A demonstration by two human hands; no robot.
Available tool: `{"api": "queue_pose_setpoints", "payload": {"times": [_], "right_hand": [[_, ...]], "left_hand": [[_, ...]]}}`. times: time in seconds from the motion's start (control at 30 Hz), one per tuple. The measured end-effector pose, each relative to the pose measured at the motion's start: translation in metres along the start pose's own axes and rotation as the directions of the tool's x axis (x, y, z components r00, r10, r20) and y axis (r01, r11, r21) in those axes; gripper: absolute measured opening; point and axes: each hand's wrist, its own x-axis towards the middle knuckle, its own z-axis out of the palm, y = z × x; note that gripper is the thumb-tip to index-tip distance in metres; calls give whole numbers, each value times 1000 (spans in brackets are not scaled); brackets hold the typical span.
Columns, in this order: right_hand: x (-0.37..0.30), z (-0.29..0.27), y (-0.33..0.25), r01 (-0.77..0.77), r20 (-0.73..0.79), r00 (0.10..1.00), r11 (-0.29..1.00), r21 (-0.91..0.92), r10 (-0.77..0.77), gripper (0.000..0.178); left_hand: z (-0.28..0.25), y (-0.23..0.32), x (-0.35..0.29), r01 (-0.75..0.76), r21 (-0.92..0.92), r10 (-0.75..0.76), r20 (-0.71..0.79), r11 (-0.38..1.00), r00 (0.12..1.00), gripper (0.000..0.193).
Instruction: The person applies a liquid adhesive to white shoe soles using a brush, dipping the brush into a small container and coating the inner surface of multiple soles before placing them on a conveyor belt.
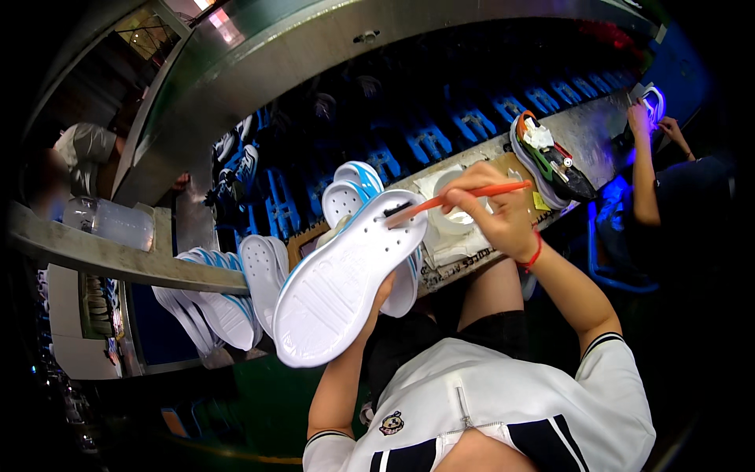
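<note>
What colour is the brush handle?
The brush handle is orange-red. It shows best in the head view.

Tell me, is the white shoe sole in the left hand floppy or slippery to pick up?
The white shoe sole is probably more stiff than floppy: it looks unbent in the left hand. Its shiny surface might feel slippery.

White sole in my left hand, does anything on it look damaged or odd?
One thing: a dark patch near the brush tip stands out against the white sole. I can't tell whether it's a stain or a recess.
</note>
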Motion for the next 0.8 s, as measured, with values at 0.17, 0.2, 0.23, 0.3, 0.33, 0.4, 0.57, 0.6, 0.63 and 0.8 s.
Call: {"api": "queue_pose_setpoints", "payload": {"times": [0.17,0.2,0.23,0.3,0.33,0.4,0.57,0.6,0.63,0.8], "right_hand": [[-4,-21,-21,-352,116,936,868,351,332,16],[-8,-26,-30,-320,32,940,847,424,339,17],[-12,-30,-36,-280,-50,936,823,493,348,18],[-17,-44,-45,-61,-324,883,769,637,339,19],[-17,-53,-46,-7,-377,861,748,663,342,19],[-16,-64,-41,47,-404,856,730,682,323,20],[-31,-54,-30,-151,-292,852,738,657,435,20],[-39,-53,-29,-194,-287,845,758,622,451,20],[-47,-51,-25,-236,-276,839,770,593,469,20],[-90,-50,4,-403,-284,761,768,498,584,20]], "left_hand": [[13,8,19,-369,386,447,-131,845,885,57],[15,17,35,-404,422,487,-106,811,867,53],[18,28,54,-438,427,522,-97,791,847,48],[13,71,112,-453,227,492,-160,862,856,40],[11,93,154,-431,64,435,-203,900,877,36],[-8,144,256,-374,-175,325,-255,911,911,29],[-61,191,377,-245,-316,226,-97,916,969,40],[-53,189,356,-452,-247,417,-181,857,891,40],[-43,181,321,-632,-149,591,-244,760,769,41],[-83,83,171,-778,445,575,524,444,628,34]]}}
